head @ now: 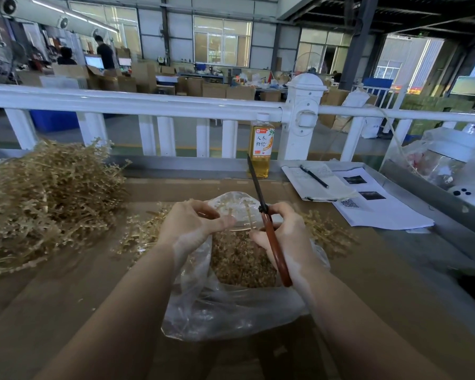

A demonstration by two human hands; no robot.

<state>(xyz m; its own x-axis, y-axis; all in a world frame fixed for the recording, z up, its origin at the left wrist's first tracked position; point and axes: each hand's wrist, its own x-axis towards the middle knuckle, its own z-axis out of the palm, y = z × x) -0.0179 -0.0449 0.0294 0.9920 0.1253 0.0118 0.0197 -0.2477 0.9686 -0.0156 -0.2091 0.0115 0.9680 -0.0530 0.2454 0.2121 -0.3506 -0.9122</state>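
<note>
**Golden sprig between the hands, scissors lying along it**

Plastic and pale gold, the sprig (249, 216) sits between the two hands, just above the mouth of the bag (231, 311), with its stem running away from the person. The left hand (192, 224) curls its fingers round the sprig's left side. The right hand (284, 237) grips the red handles of the scissors (269, 234), thumb close to the stem's near end. The blades look closed and point up and away, almost parallel to the stem and just to its right. A cut would likely need the blades opened and turned across the stem, so the right hand is the one to move. Cut bits (242, 260) fill the bag below. A pile (47, 193) of uncut sprigs lies well to the left on the counter (66, 283).
</note>
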